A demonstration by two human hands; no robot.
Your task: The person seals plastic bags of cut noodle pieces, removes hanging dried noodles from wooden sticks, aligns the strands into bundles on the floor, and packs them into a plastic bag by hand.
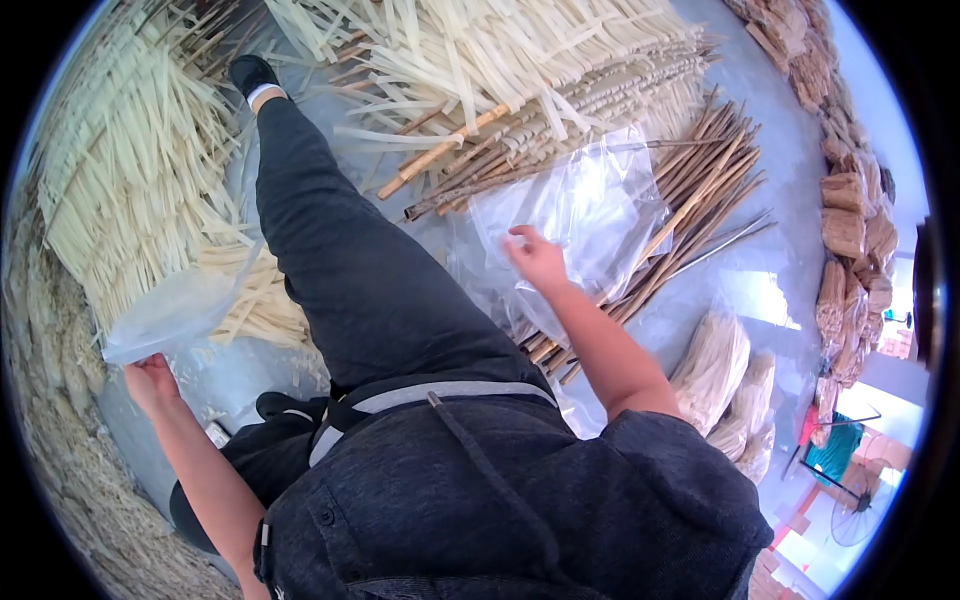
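Observation:
My left hand (152,382), low at the left, pinches the edge of a clear plastic bag (180,308). The bag hangs out flat and slightly puffed, with a narrow tail stretching toward my leg. My right hand (537,258) is over a pile of clear plastic bags (590,195), its fingers loosely bent and apart, with nothing visible in them. Whether its fingertips touch the plastic I cannot tell. Under and beside that pile lies a bundle of thin brown sticks (700,190).
Pale strips hung on sticks (470,50) lie ahead; more strips (130,190) spread at the left. Bagged pale strands (712,365) rest on the floor to my right. Brown packages (845,220) are stacked along the far right, near a fan (853,508). My outstretched leg (340,210) crosses the middle.

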